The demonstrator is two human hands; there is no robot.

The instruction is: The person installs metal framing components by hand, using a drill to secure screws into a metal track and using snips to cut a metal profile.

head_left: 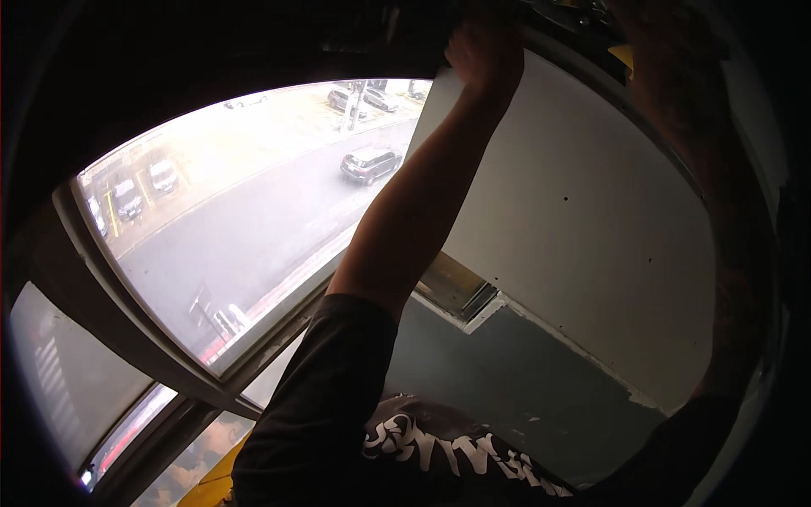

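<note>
My left hand (480, 52) reaches up to the top edge of a pale board (583, 203) with several small dark holes, its fingers curled in shadow; what they grip is unclear. My right hand (667, 89) is raised at the upper right, beside a small yellow object (621, 57) and some dim metal pieces. Its fingers are lost in the dark, so I cannot tell whether it holds the yellow thing. Both forearms rise from the lower edge in dark short sleeves.
A framed window (220, 363) on the left looks down on a road with parked cars and a moving or standing dark car (370, 165). Below the board are a metal-lined opening (448, 283) and a dark grey wall (515, 372). A yellow object (207, 482) shows at the lower left.
</note>
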